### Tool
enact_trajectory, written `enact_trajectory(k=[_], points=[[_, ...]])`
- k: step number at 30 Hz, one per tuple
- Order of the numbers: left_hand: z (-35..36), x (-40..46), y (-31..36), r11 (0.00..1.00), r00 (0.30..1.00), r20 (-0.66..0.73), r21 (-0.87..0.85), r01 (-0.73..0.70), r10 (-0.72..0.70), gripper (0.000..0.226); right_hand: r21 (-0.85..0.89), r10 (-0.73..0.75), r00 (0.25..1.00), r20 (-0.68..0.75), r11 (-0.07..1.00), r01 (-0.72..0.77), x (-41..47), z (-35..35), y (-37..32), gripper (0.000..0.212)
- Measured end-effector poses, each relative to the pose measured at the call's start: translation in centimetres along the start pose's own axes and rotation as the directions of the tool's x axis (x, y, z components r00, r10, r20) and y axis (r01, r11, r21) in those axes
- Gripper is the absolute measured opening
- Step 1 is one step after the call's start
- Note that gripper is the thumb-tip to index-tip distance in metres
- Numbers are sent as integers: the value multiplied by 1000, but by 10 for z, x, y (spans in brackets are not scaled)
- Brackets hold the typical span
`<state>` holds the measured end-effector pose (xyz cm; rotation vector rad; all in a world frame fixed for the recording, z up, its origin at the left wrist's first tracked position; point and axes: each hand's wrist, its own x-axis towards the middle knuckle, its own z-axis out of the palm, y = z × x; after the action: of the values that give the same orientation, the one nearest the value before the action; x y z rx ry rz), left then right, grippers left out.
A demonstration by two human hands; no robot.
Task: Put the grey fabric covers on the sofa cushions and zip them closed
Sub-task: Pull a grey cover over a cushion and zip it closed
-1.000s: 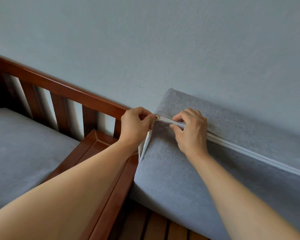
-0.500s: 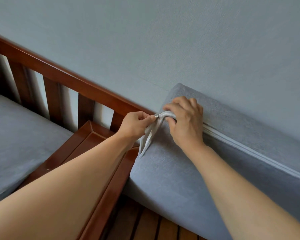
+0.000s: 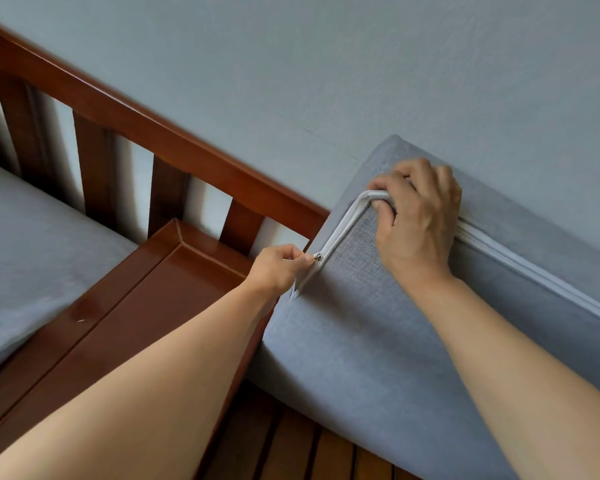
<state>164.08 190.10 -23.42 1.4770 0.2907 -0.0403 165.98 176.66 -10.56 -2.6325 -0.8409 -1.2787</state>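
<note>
Grey fabric cover [image 3: 378,341] wraps a sofa cushion that leans upright against the wall [image 3: 326,64], its lower edge resting on the wooden slats [image 3: 309,452] of the sofa frame. A white zipper [image 3: 534,265] runs along the cushion's top side, bends round the upper left corner and comes down the left side. The metal slider [image 3: 318,257] sits partway down that left side; below it the two white tapes still gape in a narrow V. The left hand [image 3: 279,270] pinches the slider's pull between thumb and fingertips, its grip clamped on it. The right hand [image 3: 418,223] lies over the upper left corner of the cushion, fingers curled round the fabric and zipper tape there, its grip clamped on the cover. Just left of the cushion stands the brown wooden armrest [image 3: 146,299], joined to a slatted backrest rail [image 3: 136,126]. Beyond the armrest, at the sofa's far left, lies another grey cushion [image 3: 32,254], flat on its seat.
</note>
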Motion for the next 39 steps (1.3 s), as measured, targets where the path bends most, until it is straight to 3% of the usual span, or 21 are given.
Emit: enact_trajectory(k=[5, 13, 19, 27, 39], points=[[-1, 10, -19, 1000, 999, 39, -14, -9, 10, 32, -70, 15, 993, -118, 997, -23, -10, 12, -5, 13], [-5, 8, -18, 998, 996, 61, 5, -61, 60, 35, -86, 37, 987, -158, 995, -51, -16, 18, -13, 17], [-7, 20, -59, 989, 997, 31, 125, -75, 71, 32, -118, 47, 945, -325, 989, -89, -21, 34, -13, 16], [-4, 32, -101, 970, 997, -7, 232, -79, 82, 29, -116, 29, 895, -445, 989, -90, -23, 45, -13, 17], [4, 26, -109, 925, 991, -132, 378, 42, 9, 29, -54, 66, 899, -432, 994, -99, -25, 40, -22, 21]])
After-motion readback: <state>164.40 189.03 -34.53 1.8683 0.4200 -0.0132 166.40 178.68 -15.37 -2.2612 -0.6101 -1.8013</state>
